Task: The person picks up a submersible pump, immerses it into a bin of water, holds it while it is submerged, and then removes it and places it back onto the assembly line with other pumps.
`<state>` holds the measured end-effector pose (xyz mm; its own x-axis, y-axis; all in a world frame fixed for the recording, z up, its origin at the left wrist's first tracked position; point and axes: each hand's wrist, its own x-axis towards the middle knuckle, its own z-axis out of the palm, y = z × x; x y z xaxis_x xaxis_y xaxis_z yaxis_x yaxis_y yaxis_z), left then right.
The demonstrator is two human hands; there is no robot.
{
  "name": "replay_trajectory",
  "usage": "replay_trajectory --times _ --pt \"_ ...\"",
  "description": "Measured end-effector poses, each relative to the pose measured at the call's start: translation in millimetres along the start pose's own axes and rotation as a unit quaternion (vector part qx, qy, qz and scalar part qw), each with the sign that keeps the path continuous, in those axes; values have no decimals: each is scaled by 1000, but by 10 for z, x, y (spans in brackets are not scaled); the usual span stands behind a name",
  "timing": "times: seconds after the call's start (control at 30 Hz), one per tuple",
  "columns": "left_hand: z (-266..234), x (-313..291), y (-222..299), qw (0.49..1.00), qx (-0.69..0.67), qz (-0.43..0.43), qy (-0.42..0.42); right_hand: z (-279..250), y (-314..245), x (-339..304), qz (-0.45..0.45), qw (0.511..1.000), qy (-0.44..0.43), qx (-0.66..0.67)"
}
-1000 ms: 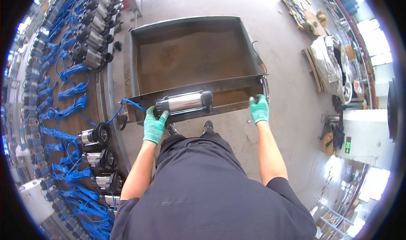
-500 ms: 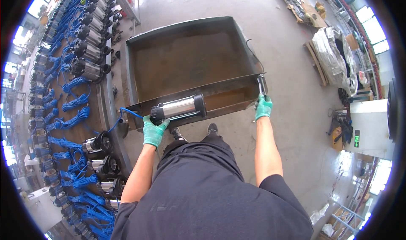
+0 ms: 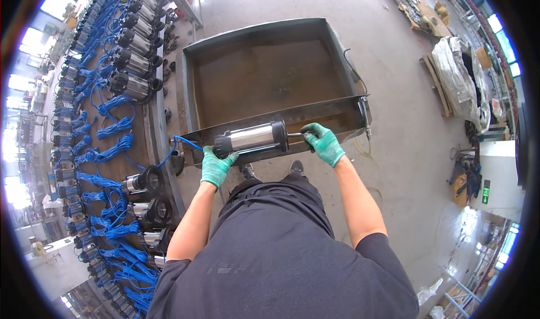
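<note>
A steel-bodied cylindrical pump (image 3: 252, 139) with black ends lies sideways across the front of a metal tank (image 3: 332, 38). My left hand (image 3: 217, 167), in a green glove, grips the pump's black left end from below, its thumb along the casing. From that end a blue cable (image 3: 185, 141) runs off to the left. At the pump's other end, a thin metal shaft (image 3: 295, 134) sticks out. My right hand (image 3: 323, 142), gloved likewise, closes its fingers on the shaft's outer tip.
Brownish liquid appears to fill the tank. On its right corner sits a metal fitting (image 3: 365, 114) with a hose. Left of me, a long bench (image 3: 160, 150) carries rows of similar pumps and blue cable bundles (image 3: 115, 150). Wrapped goods (image 3: 458, 77) stand far right.
My right hand has left the metal fitting at the tank's corner and moved left to the pump's shaft. My left hand stays on the pump. The whole view has shifted slightly.
</note>
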<state>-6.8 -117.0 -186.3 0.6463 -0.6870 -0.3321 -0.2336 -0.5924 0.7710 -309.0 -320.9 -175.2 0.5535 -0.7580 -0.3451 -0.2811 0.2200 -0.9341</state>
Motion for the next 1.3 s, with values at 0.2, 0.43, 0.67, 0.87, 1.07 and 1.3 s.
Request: replay_trajectory --times 0.2,0.43,0.67,0.87,1.07,1.3 --pt "-6 -23 107 1000 -1 4 -9 61 40 79 -6 1000 -26 13" --pt "-24 -12 109 1000 5 5 -14 64 30 308 36 920 -8 -390" --pt "-15 -44 238 1000 10 -6 -16 21 501 430 17 965 28 -258" --pt "-28 -20 126 1000 12 8 -12 -187 110 263 192 959 -136 158" --pt "-28 -16 167 1000 22 2 -14 -212 11 260 172 963 -152 139" --pt "-21 -17 125 1000 15 20 -10 -19 -106 356 217 971 -44 -92"
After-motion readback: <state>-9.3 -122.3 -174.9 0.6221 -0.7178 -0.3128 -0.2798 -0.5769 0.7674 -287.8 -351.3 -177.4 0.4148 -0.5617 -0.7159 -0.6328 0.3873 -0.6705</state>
